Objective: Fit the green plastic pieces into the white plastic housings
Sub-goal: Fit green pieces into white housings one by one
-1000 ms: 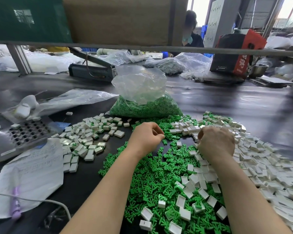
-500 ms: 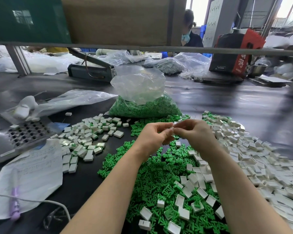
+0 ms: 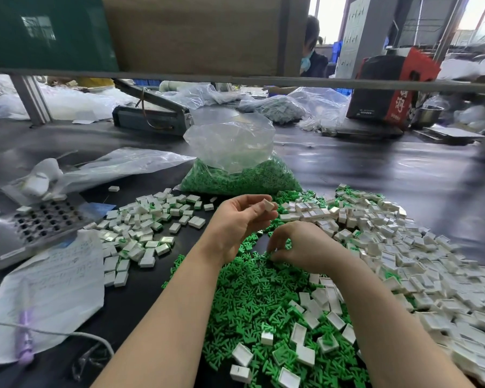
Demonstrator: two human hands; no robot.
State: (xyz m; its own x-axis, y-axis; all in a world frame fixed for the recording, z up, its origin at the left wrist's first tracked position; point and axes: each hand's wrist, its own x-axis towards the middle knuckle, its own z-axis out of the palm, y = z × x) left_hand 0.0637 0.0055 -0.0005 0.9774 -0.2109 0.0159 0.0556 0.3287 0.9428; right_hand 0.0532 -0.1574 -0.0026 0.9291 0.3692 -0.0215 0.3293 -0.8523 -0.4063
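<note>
Housing point(image 3: 268, 205): left hand point(image 3: 237, 222) is pinching it above the table
Right hand point(image 3: 303, 247): fingertips closing on green pieces point(image 3: 252, 292) directly below, nearer than left

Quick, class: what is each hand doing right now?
Left hand: pinches a white housing.
Right hand: fingers curled, picking at the loose green pieces; grip cannot be told.
</note>
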